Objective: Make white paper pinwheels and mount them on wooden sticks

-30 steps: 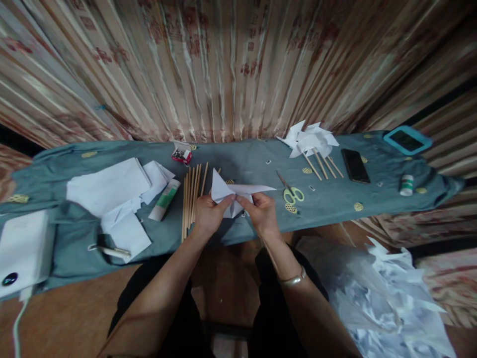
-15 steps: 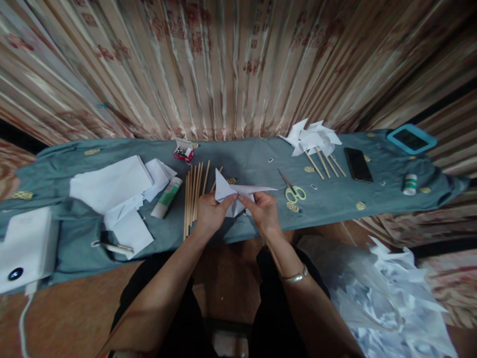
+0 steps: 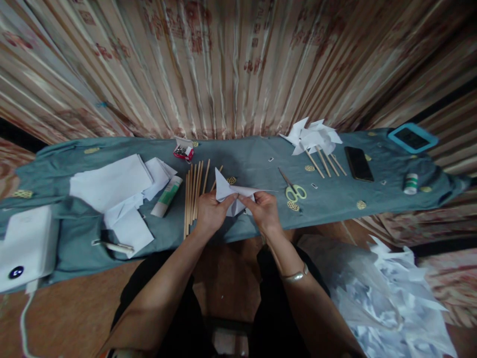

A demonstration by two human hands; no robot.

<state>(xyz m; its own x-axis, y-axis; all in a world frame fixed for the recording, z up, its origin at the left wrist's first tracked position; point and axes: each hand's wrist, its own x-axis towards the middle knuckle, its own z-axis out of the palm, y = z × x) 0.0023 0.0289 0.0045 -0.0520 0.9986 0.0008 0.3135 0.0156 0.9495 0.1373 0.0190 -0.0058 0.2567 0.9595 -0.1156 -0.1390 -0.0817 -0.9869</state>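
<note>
A white paper pinwheel (image 3: 223,187) with folded, pointed blades is held between my two hands over the front of the table. My left hand (image 3: 212,211) pinches its left side, thumb pressed near the middle. From the other side, my right hand (image 3: 264,211) grips it, and the two thumb tips almost meet at the centre. The fingers behind the paper are hidden. Just left of my left hand lie several wooden sticks (image 3: 192,191) side by side. Scissors (image 3: 294,191) with pale green handles rest to the right of my right hand.
White paper sheets (image 3: 112,181), a glue tube (image 3: 167,196), a pen (image 3: 114,246) and a small red box of pins (image 3: 183,150) lie leftward. Pinwheels on sticks (image 3: 313,139), a phone (image 3: 358,164) and a blue-framed device (image 3: 413,138) are rightward. A plastic bag of paper pinwheels (image 3: 387,298) stands lower right.
The right-hand blade of the paper pinwheel looks slightly tilted compared with before. Both hands stay in almost the same place with the same grip.
</note>
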